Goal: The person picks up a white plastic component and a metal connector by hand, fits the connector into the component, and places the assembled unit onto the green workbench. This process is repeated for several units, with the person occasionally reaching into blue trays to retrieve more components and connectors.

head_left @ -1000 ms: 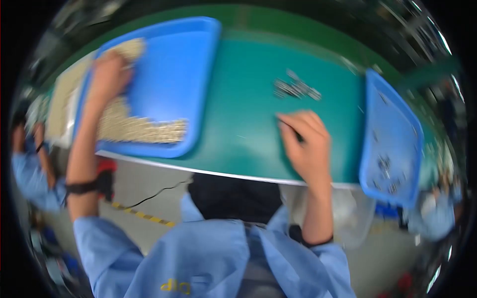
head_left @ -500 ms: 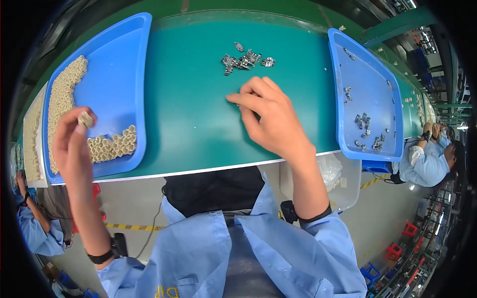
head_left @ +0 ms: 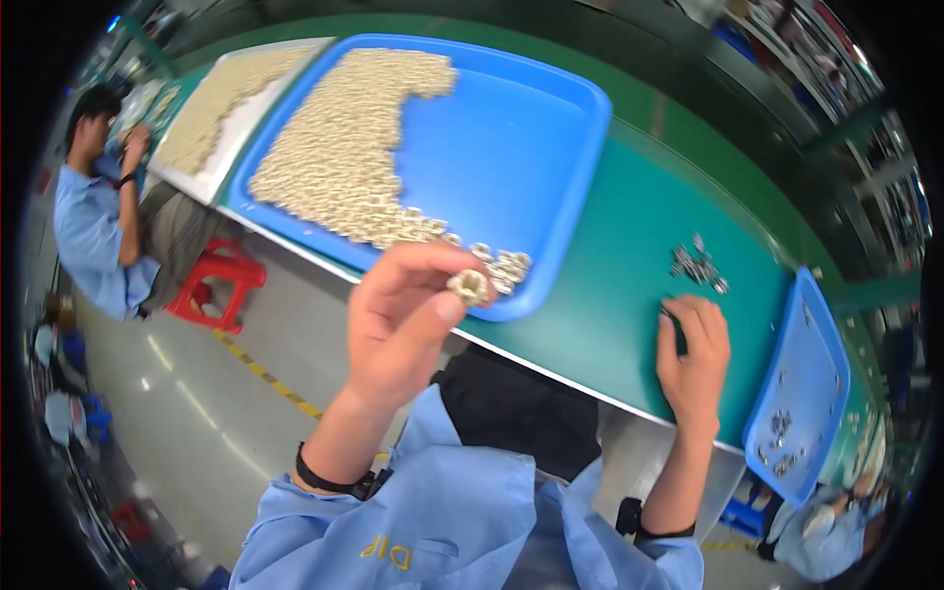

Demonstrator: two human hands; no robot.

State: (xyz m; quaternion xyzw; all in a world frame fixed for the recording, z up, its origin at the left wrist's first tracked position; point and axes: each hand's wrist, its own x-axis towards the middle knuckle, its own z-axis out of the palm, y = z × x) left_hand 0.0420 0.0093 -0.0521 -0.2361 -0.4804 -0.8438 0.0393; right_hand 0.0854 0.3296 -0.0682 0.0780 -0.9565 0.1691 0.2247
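Observation:
My left hand (head_left: pixel 393 329) is raised by the near edge of the big blue tray (head_left: pixel 492 138). Its thumb and fingers pinch a small cream-coloured hollow part (head_left: pixel 469 286), open end showing. Many similar cream parts (head_left: pixel 339 147) fill the tray's left side, with a few loose ones behind my fingers. My right hand (head_left: pixel 696 354) rests low over the green table, fingers curled and thumb close to the fingertips. A dark bit shows at those fingertips, too small to name. Just beyond them lies a small heap of shiny metal parts (head_left: pixel 696 265).
To the right stands a second blue tray (head_left: pixel 821 359) with scattered metal parts. A white tray (head_left: pixel 221 147) of cream parts sits at the far left. A co-worker (head_left: pixel 103 226) works there, near a red stool (head_left: pixel 218 285); another person (head_left: pixel 821 536) is at lower right.
The view has swung left, so the big tray now fills the upper middle. My left hand still holds the cream part, its hollow end now visible. My right hand stays near the metal parts.

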